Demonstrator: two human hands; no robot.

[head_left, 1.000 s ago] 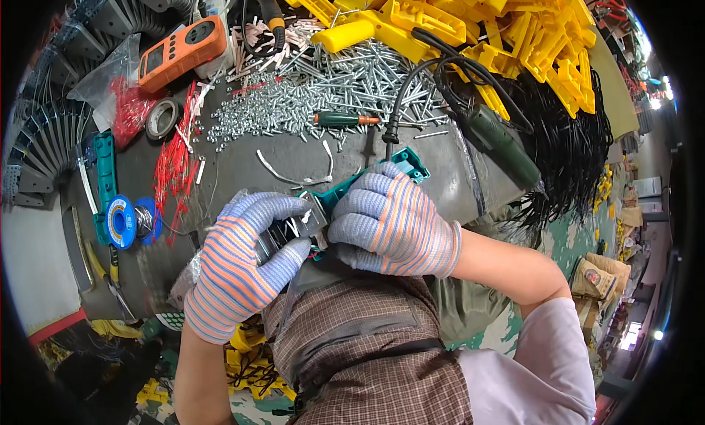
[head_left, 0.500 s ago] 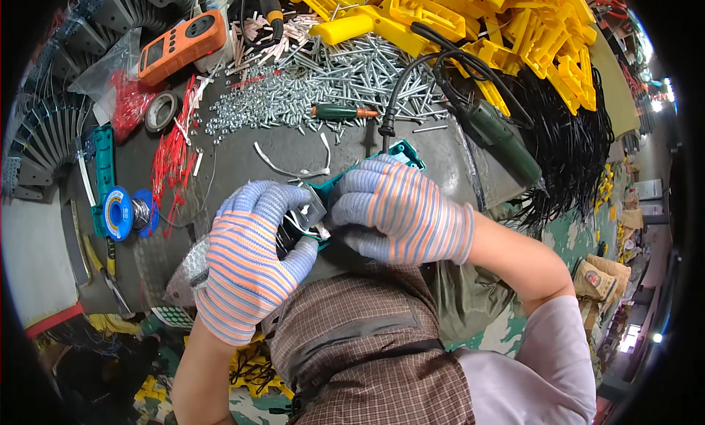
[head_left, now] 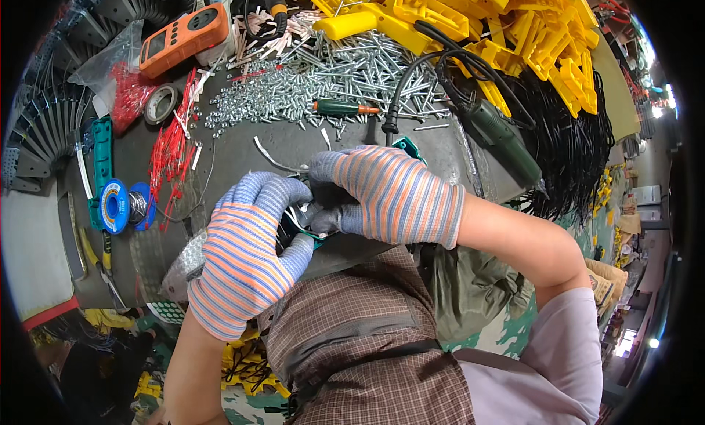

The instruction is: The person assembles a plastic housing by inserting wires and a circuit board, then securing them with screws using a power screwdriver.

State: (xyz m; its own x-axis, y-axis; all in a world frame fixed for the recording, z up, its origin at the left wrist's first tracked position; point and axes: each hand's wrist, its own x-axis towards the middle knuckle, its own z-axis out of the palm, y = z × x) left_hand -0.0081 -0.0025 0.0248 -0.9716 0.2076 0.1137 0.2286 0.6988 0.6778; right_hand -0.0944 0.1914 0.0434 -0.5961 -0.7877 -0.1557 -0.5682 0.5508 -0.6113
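Note:
Striped knit gloves cover both hands. My left hand [head_left: 244, 258] is wrapped around the near left end of a teal plastic housing [head_left: 408, 149], thumb below and fingers above. Black parts and white wires show in the gap between the hands. My right hand [head_left: 396, 194] is closed over the middle of the housing, fingertips at the inner parts. What its fingers pinch is hidden. A thick black cord [head_left: 391, 113] runs from the housing's far end. Just beyond the hands, a white wire [head_left: 270, 157] curves over the bench.
Beyond lie a heap of screws [head_left: 338, 73], a green-handled screwdriver [head_left: 345, 108] and yellow plastic shells [head_left: 507, 21]. On the right rests a dark green power tool [head_left: 499, 142]. Leftward are an orange meter [head_left: 183, 40], a tape roll [head_left: 161, 104], a solder spool [head_left: 115, 206] and red wires [head_left: 170, 150].
My right hand has shifted left toward my left hand, its fingers now over the gap and covering more of the housing. My left hand keeps nearly the same place.

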